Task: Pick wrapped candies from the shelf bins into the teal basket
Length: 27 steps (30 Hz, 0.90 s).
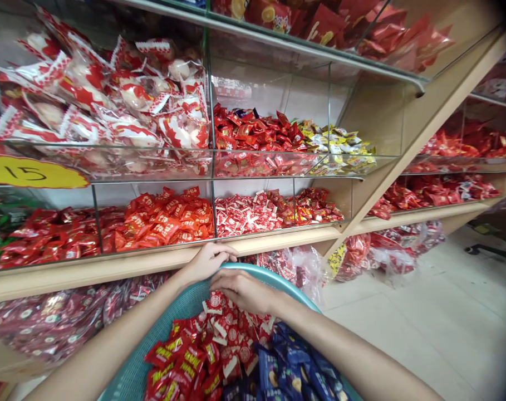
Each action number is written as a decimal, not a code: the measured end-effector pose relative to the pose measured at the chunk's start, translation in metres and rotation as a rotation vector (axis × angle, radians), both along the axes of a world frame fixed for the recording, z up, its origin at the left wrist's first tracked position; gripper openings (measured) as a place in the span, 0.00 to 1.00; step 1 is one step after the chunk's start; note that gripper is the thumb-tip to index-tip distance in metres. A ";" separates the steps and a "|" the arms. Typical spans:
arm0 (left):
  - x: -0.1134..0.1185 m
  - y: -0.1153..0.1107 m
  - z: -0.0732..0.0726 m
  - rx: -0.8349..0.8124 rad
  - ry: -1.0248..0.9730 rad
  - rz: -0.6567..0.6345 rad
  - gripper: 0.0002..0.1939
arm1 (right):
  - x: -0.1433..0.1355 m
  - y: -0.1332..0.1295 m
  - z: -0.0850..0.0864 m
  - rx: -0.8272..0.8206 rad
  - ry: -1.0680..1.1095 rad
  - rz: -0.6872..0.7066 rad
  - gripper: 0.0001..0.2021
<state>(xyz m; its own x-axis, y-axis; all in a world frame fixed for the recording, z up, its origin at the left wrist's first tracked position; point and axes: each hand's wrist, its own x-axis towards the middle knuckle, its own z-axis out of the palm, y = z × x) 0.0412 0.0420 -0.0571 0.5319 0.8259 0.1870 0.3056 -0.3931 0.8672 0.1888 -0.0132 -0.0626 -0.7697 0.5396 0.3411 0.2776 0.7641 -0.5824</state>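
A teal plastic basket point(152, 328) is below me, tilted against the shelf edge. My left hand point(206, 260) is closed at its far rim, fingers curled over it. Inside the basket, just under that rim, my right hand point(243, 287) has its fingers bent and pressed together. It is touching the small red-and-white candy packets point(230, 328); whatever lies in its fingers is hidden. Red candies with yellow lettering point(186, 362) fill the left part of the basket, and dark blue wrapped candies point(292, 362) the right.
In front runs a wooden shelf edge point(144, 266). Glass-divided bins above it hold orange-red candies point(165, 217), red-and-white packets point(248, 214) and large clear-wrapped sweets point(123, 100). A yellow price tag point(31, 171) reads 15. Bagged candies point(373, 250) lie below the shelf, beside tiled floor point(398, 328).
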 end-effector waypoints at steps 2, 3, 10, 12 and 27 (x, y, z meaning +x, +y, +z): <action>0.000 0.000 0.000 -0.015 -0.004 0.005 0.17 | -0.002 0.002 -0.005 0.037 -0.051 0.017 0.19; 0.000 -0.001 -0.001 -0.020 -0.006 0.008 0.17 | -0.003 0.002 -0.007 0.059 -0.084 0.025 0.20; 0.001 0.000 -0.003 -0.034 -0.025 0.002 0.16 | -0.005 0.001 -0.015 0.272 -0.309 -0.001 0.16; 0.001 0.000 -0.003 -0.031 -0.026 -0.002 0.16 | -0.005 0.000 -0.013 0.318 -0.315 -0.022 0.14; -0.001 0.000 0.000 -0.040 0.034 0.022 0.16 | 0.059 0.035 0.028 0.513 0.135 -0.912 0.08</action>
<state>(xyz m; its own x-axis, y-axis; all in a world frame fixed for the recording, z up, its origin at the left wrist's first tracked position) 0.0406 0.0416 -0.0569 0.5187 0.8441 0.1357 0.3435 -0.3511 0.8711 0.2479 0.0219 -0.0342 -0.0839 0.6617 0.7451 0.8282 0.4621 -0.3172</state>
